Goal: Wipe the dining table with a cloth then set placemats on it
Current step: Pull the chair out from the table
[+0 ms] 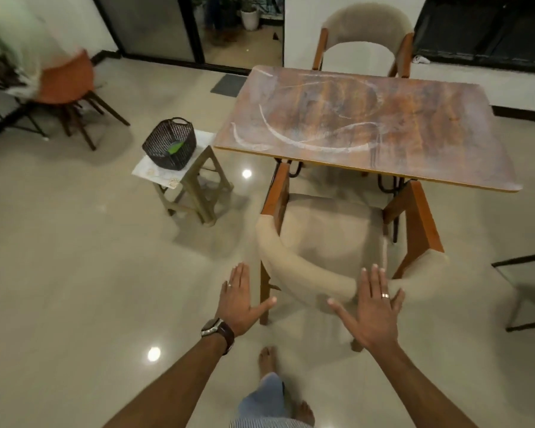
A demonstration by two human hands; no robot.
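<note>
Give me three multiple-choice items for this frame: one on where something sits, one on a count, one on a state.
1. Where is the dark woven basket?
A. on the small stool left of the dining table
B. on the dining table
C. on the floor

2. How many beige upholstered chairs stand at the dining table?
A. one
B. two
C. four

3. How are the hands?
A. both flat and open, holding nothing
B. both gripping a cloth
C. left one holding a placemat

Key: 1 A, the basket rests on the stool. 2 B, a near chair and a far chair. 3 A, left hand and right hand show spread fingers.
</note>
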